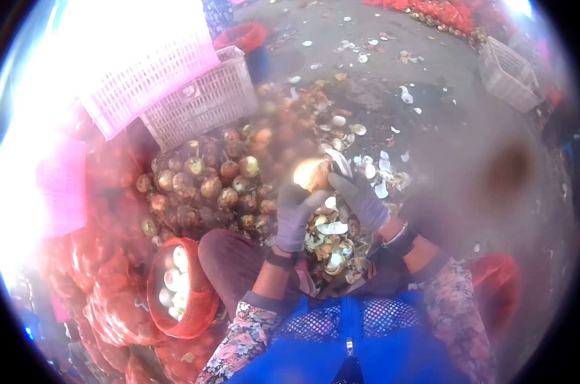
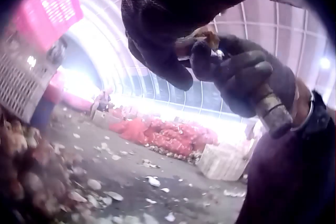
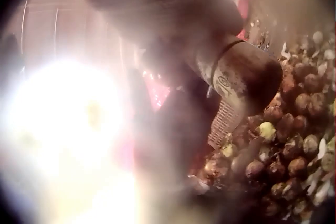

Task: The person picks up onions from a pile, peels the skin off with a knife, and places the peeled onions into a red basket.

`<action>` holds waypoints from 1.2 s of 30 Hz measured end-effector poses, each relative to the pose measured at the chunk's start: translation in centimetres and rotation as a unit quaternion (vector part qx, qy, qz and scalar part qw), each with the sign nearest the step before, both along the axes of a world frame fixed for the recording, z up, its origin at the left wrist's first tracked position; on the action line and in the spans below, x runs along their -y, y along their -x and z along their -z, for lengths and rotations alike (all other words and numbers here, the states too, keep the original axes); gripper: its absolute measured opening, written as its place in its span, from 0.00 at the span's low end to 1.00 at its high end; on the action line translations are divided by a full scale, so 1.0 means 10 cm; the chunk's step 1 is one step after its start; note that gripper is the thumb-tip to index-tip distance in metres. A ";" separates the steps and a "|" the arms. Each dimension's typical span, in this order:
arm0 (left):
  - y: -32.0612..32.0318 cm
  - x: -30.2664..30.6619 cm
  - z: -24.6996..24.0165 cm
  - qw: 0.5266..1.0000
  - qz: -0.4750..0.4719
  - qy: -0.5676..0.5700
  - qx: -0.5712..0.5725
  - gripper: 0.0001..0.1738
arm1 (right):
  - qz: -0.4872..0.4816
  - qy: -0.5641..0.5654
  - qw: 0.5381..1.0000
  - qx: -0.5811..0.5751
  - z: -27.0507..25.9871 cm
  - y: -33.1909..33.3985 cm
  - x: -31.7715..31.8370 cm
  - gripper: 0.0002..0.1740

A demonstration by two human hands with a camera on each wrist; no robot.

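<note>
My gloved left hand (image 1: 294,216) grips a brown-skinned onion (image 1: 312,175) in front of me, its pale side lit brightly. Close against it, my gloved right hand (image 1: 361,200) holds a knife; a pale curved blade (image 1: 338,161) shows beside the onion in the head view. The knife's worn wooden handle (image 2: 274,112) sticks out below the curled right fingers in the left wrist view. Fingers of both hands meet around the onion there and hide most of it. Glare and blur cover much of the right wrist view, where the handle's butt shows large.
Unpeeled onions (image 1: 210,187) lie heaped beyond my left knee. Peelings (image 1: 333,246) pile up between my legs. A red-rimmed bucket (image 1: 202,307) of peeled white onions stands at my left, beside red net sacks (image 1: 114,301). Crates (image 1: 203,96) are stacked behind the heap.
</note>
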State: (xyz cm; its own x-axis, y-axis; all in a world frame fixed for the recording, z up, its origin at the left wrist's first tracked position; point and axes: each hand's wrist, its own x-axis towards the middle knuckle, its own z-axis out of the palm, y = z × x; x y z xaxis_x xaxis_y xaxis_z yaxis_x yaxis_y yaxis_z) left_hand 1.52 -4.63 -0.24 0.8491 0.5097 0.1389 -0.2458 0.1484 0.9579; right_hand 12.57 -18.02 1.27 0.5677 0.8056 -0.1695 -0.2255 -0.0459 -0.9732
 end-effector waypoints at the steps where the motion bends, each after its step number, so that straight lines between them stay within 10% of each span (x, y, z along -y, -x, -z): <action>1: -0.01 0.05 -0.04 1.000 -0.015 -0.007 0.001 0.41 | 0.005 -0.005 0.999 0.037 -0.09 0.06 0.00 0.23; 5: 0.00 0.04 -0.09 0.998 -0.058 -0.026 -0.009 0.39 | 0.124 -0.140 0.879 0.439 0.44 0.01 -0.22 0.29; 8: 0.01 0.00 -0.07 0.991 -0.102 -0.089 -0.023 0.37 | 0.044 0.071 0.899 0.430 0.28 0.07 -0.07 0.31; 14: 0.02 0.00 0.12 0.975 -0.146 -0.165 -0.011 0.36 | 0.031 0.100 0.832 0.545 1.05 -0.03 -0.31 0.26; 18: 0.01 0.04 0.14 0.956 -0.147 -0.251 0.013 0.35 | -0.006 0.167 0.866 0.472 1.01 -0.06 -0.33 0.23; 20: 0.04 0.14 -0.06 0.989 -0.095 -0.109 0.007 0.34 | 0.027 0.126 0.925 0.358 1.44 -0.11 -0.51 0.20; 22: 0.07 0.21 -0.10 0.999 -0.050 0.009 0.014 0.33 | 0.038 -0.136 0.985 0.100 1.28 -0.05 -0.52 0.18; 24: 0.06 0.22 -0.04 0.994 -0.014 0.098 0.035 0.32 | 0.041 -0.140 0.970 0.192 0.93 -0.07 -0.45 0.17; 26: 0.02 0.09 0.15 0.980 0.073 0.182 0.023 0.34 | 0.034 0.130 0.795 0.591 0.42 -0.16 -0.35 0.17; 29: 0.04 0.07 0.07 0.958 0.120 0.258 0.023 0.35 | 0.026 -0.118 0.991 -0.051 0.58 -0.19 -0.56 0.24; 31: 0.04 -0.06 0.05 0.962 0.158 0.222 0.015 0.37 | 0.148 -0.217 0.965 -0.022 0.54 -0.06 -0.72 0.27; 32: 0.05 -0.07 0.01 0.963 0.177 0.205 0.009 0.37 | 0.245 -0.189 0.906 0.288 0.51 0.12 -0.72 0.28; 34: 0.03 -0.04 -0.09 0.975 0.174 0.140 0.013 0.43 | 0.158 -0.109 0.884 0.426 0.40 0.11 -0.52 0.29; 36: 0.09 -0.03 -0.19 0.980 0.161 0.117 0.007 0.46 | -0.063 -0.057 0.974 0.210 0.12 -0.17 -0.13 0.30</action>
State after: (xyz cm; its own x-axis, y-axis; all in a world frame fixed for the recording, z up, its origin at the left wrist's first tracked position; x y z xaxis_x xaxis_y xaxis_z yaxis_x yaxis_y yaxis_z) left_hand 0.58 -4.35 1.71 0.9700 0.2346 0.0633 -0.1631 0.4352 0.8854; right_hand 14.27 -16.71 0.04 0.4624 0.8737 0.1515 0.1946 0.0667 -0.9786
